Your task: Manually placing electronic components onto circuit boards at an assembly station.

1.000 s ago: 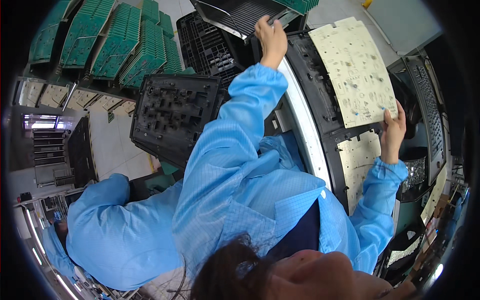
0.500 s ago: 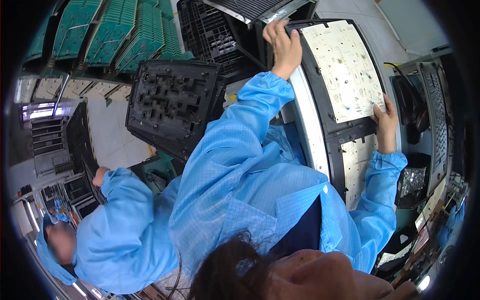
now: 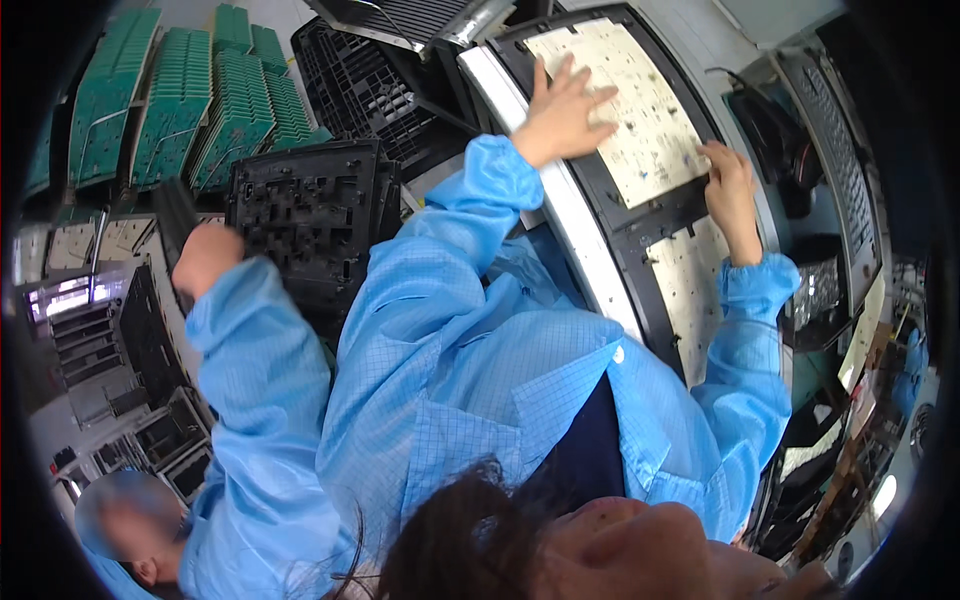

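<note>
The left hand (image 3: 562, 110) lies flat, fingers apart, on the pale board (image 3: 625, 100). The right hand (image 3: 730, 195) has its fingers together on the pale board's lower edge.

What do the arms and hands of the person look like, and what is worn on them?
Both arms wear long, loose sleeves of a light blue coat with a fine grid pattern, gathered by elastic at the cuffs. The left hand and the right hand are bare: no gloves show, and no rings or watch can be seen.
</note>
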{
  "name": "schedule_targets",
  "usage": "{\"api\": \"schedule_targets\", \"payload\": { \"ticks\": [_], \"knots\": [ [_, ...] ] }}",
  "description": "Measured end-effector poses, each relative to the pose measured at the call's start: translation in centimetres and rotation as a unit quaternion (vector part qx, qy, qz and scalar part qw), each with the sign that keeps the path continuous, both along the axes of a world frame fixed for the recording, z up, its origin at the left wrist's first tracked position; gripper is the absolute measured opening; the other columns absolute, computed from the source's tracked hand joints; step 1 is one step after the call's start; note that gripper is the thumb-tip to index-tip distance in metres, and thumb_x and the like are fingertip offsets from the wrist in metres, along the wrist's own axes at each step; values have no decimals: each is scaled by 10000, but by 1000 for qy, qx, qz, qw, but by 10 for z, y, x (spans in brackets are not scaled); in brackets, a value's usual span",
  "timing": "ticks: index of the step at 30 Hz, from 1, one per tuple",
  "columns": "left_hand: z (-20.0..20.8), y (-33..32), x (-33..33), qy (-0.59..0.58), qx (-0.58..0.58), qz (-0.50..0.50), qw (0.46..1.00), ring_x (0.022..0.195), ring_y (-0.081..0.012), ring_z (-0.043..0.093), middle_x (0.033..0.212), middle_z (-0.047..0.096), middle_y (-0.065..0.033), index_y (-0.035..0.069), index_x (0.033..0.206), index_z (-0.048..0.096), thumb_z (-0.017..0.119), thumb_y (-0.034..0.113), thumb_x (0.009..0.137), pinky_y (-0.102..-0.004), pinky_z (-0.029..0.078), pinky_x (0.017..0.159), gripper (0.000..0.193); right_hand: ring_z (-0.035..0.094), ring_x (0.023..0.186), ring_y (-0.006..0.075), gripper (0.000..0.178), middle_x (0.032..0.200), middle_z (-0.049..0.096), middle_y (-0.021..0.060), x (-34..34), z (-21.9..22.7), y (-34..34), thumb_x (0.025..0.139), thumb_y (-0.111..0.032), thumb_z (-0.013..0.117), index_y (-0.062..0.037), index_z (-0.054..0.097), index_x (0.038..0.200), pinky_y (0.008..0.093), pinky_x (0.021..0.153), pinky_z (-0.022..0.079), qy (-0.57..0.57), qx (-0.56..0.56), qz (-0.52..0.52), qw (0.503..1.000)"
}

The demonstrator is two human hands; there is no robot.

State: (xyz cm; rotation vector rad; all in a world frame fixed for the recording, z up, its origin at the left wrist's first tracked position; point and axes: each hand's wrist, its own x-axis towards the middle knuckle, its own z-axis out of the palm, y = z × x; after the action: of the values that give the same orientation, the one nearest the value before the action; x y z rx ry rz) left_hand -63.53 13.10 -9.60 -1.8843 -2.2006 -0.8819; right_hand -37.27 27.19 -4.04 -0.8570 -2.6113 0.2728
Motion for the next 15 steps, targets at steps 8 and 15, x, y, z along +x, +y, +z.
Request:
{"api": "schedule_targets", "payload": {
  "ticks": [8, 15],
  "knots": [
    [116, -28, -56, -384, 332, 175, 844, 1389, -432, 308, 1450, 325, -356, -26, 1520, -30, 566, 236, 937, -412, 289, 1137, 873, 598, 1109, 394, 337, 1188, 629, 233, 61, 5, 30, 842, 55, 605, 27, 613, 1178, 423, 970, 465, -87, -39, 100, 990],
    [192, -167, -194, -63, 644, 348, 678, 1242, -434, 482, 1376, 480, -280, 14, 1342, 488, 565, 304, 944, -430, 392, 1026, 498, 584, 1126, 409, 338, 1204, 610, 252, 41, 9, 21, 834, 72, 605, 68, 585, 1171, 408, 980, 459, -56, -72, 95, 991]
  ]
}}
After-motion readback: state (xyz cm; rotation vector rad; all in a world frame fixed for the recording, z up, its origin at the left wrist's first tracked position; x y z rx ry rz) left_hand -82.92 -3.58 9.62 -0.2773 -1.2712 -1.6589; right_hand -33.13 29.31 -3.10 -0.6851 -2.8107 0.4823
